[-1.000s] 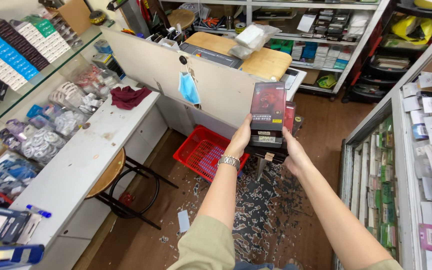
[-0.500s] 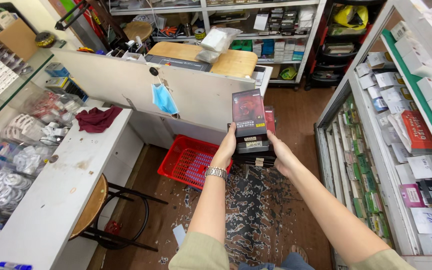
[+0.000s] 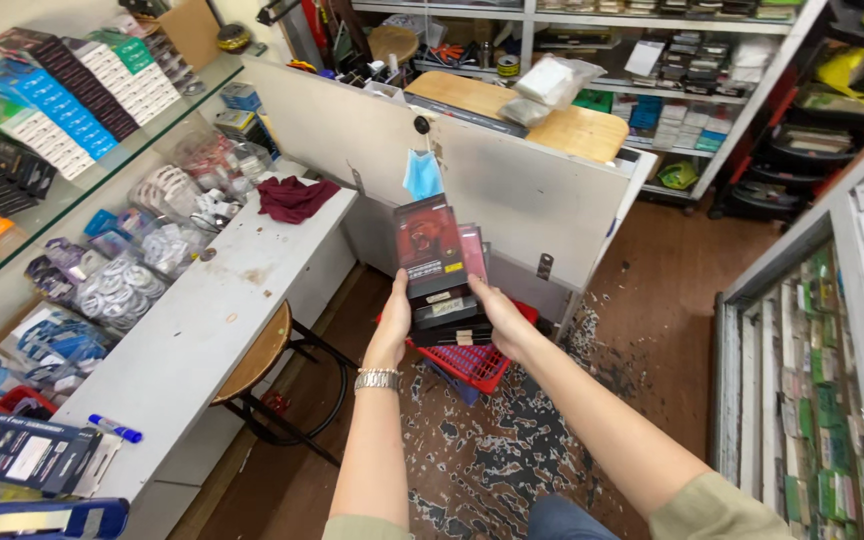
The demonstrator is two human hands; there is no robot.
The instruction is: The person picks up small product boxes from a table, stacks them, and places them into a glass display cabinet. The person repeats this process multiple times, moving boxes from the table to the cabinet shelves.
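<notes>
Both my hands hold up a stack of flat dark boxes (image 3: 442,262) in front of me; the front one is black with a red picture. My left hand (image 3: 394,322), with a metal wristwatch (image 3: 378,379) below it, grips the stack's left side. The stack's right side and bottom rest in my right hand (image 3: 498,318). A pinkish package shows behind the front box. Below the stack a red plastic basket (image 3: 472,364) sits on the floor, partly hidden by my hands.
A white counter (image 3: 202,330) runs along the left, with a maroon cloth (image 3: 294,196), bagged cables and a blue marker (image 3: 115,428). A round wooden stool (image 3: 257,362) stands under it. A white partition (image 3: 512,190) with a hanging blue face mask (image 3: 422,173) stands ahead. Display shelving (image 3: 812,380) lines the right.
The view has swung to the left, and the counter fills more of the frame. My hands still hold the stack, which now sits lower and nearer the basket.
</notes>
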